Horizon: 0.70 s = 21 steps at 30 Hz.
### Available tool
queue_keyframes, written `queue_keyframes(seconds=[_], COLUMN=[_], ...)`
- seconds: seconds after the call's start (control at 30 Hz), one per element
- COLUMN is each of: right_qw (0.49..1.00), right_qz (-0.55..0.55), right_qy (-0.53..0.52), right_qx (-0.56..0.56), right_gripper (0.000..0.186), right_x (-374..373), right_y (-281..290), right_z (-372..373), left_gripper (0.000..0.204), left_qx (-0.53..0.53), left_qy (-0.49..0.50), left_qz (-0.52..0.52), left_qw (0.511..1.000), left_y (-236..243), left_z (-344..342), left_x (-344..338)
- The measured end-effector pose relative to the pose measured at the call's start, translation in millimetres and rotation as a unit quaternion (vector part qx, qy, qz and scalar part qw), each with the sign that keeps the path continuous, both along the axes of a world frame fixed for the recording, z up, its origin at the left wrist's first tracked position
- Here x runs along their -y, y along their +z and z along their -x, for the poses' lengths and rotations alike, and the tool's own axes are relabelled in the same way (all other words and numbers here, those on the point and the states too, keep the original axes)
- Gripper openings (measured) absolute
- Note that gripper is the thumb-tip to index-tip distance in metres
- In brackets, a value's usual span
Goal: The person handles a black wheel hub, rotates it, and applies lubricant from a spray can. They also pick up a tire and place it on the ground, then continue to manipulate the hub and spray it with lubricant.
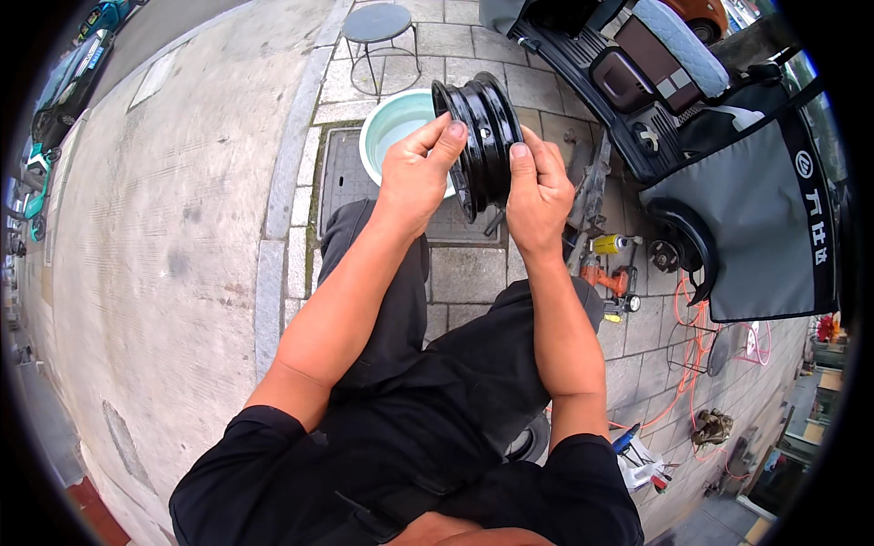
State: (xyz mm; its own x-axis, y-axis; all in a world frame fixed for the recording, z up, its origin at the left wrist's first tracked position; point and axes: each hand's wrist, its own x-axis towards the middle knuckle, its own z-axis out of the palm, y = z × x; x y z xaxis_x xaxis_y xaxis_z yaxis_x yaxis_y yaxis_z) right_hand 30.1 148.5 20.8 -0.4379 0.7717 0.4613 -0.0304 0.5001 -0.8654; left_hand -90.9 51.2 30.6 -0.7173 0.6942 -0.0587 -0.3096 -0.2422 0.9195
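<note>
A glossy black wheel rim (489, 136) is held up on edge in front of me, its grooved outer band facing my body. My left hand (421, 173) grips its left edge, thumb on the near side. On the opposite edge, my right hand (541, 191) is closed with the thumb against the band and the fingers behind. Beyond the rim and to its left stands a pale green basin (371, 136) that seems to hold water; the rim and my left hand hide part of it.
A round grey stool (377, 25) stands beyond the basin. To the right is a three-wheeled vehicle with a grey cover (756, 218). Near my right knee lie an orange power tool (612, 280) and a yellow can (608, 244). An orange hose (687, 364) winds over the paving.
</note>
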Motion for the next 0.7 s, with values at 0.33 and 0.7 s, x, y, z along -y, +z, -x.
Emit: queue_keyframes(seconds=[0.33,0.7], right_qw=[1.000,0.999], right_qz=[-0.017,-0.031], right_qy=[-0.017,-0.022], right_qx=[-0.004,-0.019], right_gripper=[0.026,0.027], right_x=[-1,0], right_y=[4,1], right_z=[-5,1], left_gripper=[0.052,0.048], left_qx=[-0.016,-0.048], left_qy=[0.005,-0.002], left_qz=[-0.013,-0.052], left_qw=[1.000,0.997], left_y=[-3,-6], left_z=[-5,-3], left_x=[-5,-2])
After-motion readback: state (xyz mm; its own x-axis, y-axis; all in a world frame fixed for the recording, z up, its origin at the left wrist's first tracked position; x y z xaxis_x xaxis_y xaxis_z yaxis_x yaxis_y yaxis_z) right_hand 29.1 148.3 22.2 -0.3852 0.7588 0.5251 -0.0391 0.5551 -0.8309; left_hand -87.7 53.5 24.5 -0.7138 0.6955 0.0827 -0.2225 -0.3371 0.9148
